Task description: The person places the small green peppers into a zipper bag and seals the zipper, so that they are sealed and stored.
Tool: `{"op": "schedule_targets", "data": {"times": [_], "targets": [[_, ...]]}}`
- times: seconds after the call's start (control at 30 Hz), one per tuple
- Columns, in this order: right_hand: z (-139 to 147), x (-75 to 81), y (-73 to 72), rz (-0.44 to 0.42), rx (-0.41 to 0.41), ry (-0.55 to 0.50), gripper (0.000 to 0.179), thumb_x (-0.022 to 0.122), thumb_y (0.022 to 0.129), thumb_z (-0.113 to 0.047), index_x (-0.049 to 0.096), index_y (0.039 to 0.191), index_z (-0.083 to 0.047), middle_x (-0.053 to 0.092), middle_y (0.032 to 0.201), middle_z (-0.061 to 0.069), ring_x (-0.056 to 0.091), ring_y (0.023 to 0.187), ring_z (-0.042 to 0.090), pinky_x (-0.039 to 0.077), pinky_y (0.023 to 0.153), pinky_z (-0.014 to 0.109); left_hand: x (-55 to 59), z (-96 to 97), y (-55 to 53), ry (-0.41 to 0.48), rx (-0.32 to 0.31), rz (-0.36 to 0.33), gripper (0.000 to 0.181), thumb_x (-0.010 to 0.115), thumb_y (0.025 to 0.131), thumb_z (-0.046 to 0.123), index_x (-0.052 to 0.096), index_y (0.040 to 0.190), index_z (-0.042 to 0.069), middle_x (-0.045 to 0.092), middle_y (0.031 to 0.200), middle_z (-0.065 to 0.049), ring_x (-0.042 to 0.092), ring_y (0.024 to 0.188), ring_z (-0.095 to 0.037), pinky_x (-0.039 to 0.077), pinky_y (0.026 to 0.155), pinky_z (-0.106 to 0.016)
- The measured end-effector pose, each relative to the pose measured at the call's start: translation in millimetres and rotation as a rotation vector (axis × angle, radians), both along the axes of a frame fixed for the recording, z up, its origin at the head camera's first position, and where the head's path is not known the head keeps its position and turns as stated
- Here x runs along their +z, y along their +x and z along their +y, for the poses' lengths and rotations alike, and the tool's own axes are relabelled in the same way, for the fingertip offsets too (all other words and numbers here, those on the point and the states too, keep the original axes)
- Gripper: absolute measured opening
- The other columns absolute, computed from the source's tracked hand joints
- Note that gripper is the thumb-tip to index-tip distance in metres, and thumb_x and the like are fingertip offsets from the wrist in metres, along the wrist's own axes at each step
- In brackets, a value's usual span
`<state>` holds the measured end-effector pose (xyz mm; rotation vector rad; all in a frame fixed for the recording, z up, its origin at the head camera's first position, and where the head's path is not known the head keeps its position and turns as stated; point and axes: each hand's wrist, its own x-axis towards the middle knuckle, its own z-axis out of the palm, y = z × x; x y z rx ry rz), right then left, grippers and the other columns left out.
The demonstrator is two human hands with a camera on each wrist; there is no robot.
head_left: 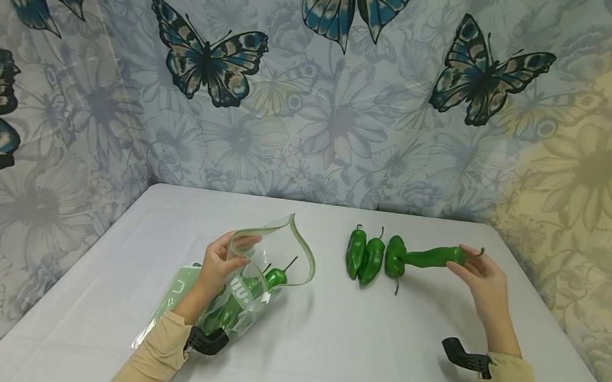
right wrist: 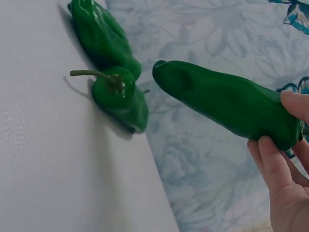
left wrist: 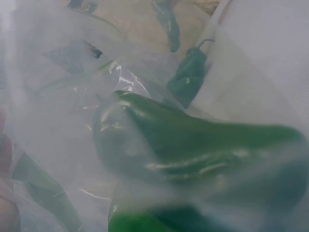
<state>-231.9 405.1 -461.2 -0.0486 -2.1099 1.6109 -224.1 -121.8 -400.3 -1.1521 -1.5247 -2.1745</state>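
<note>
Can read "U+" ending the white lettering [head_left: 240, 293] on the clear zip bag [head_left: 245, 321], pinched at the rim by the fingers of the left hand [head_left: 219, 263], with peppers [head_left: 276, 278] inside; cannot read the green packet [head_left: 183, 280] beside it, partly behind the sleeve [head_left: 152, 353]. Can see a long pepper [head_left: 431, 258] above the table [head_left: 325, 344], pinched near the stem by the fingers of the right hand [head_left: 480, 275], beside three loose peppers [head_left: 373, 261].

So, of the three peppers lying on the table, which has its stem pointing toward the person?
The rightmost lying pepper, beside the held pepper in the head view: its stem points that way; the other two peppers have stems pointing away.
</note>
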Motion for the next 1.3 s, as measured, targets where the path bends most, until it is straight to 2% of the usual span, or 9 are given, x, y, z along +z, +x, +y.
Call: {"op": "schedule_targets", "data": {"times": [0.2, 0.43, 0.57, 0.83, 1.1, 1.3], "targets": [[-0.7, -0.2, 0.4, 0.014, 0.046, -0.06, 0.055, 0.073, 0.075, -0.011, 0.051, 0.126, -0.006, 0.053, 0.12, 0.007, 0.056, 0.1, 0.011, 0.043, 0.075, 0.013, -0.3, -0.6, 1.1, 0.003, 0.006, -0.007, 0.04, 0.069, 0.079, 0.013, 0.057, 0.115, -0.002, 0.061, 0.109, -0.006, 0.054, 0.105, -0.021, 0.041, 0.085, -0.031], [-3.4, 0.3, -1.3, 0.023, 0.042, -0.025, 0.054, 0.073, 0.075, -0.013, 0.053, 0.125, -0.008, 0.055, 0.116, 0.009, 0.055, 0.1, 0.015, 0.044, 0.075, 0.015, -0.2, -0.4, 1.0, 0.009, -0.005, -0.014, 0.039, 0.069, 0.079, 0.012, 0.057, 0.114, 0.0, 0.061, 0.109, -0.006, 0.054, 0.106, -0.021, 0.039, 0.088, -0.031], [-4.6, 0.9, -3.6, 0.043, 0.055, -0.037, 0.054, 0.073, 0.075, -0.011, 0.052, 0.126, -0.008, 0.055, 0.118, 0.009, 0.054, 0.102, 0.016, 0.045, 0.075, 0.017, -0.3, -1.1, 0.6, 0.006, -0.009, -0.013, 0.038, 0.068, 0.079, 0.01, 0.057, 0.114, 0.0, 0.061, 0.109, -0.006, 0.054, 0.106, -0.022, 0.04, 0.087, -0.031], [-2.6, 0.0, -10.8, 0.093, 0.037, -0.005, 0.048, 0.074, 0.074, -0.01, 0.058, 0.12, -0.01, 0.055, 0.119, 0.009, 0.054, 0.103, 0.02, 0.045, 0.077, 0.019, -1.0, -3.9, 0.4, 0.005, 0.01, -0.025, 0.036, 0.068, 0.079, 0.008, 0.059, 0.113, 0.002, 0.062, 0.108, -0.005, 0.054, 0.105, -0.021, 0.041, 0.084, -0.029], [-8.2, 6.1, -10.9, 0.12, 0.049, -0.031, 0.041, 0.076, 0.071, -0.007, 0.061, 0.109, -0.001, 0.055, 0.12, 0.009, 0.056, 0.099, 0.022, 0.045, 0.077, 0.02, -2.0, -4.1, 0.9, 0.015, 0.006, -0.025, 0.037, 0.069, 0.079, 0.01, 0.059, 0.114, 0.002, 0.062, 0.108, -0.006, 0.054, 0.105, -0.021, 0.042, 0.081, -0.028], [-10.1, 5.2, -13.0, 0.161, 0.119, -0.111, 0.038, 0.075, 0.07, 0.0, 0.06, 0.105, 0.006, 0.052, 0.123, 0.011, 0.055, 0.101, 0.024, 0.046, 0.077, 0.024, -0.2, -3.2, 0.3, 0.015, -0.008, -0.037, 0.036, 0.067, 0.078, 0.004, 0.059, 0.114, 0.003, 0.062, 0.108, -0.006, 0.054, 0.106, -0.021, 0.043, 0.08, -0.027]]}}
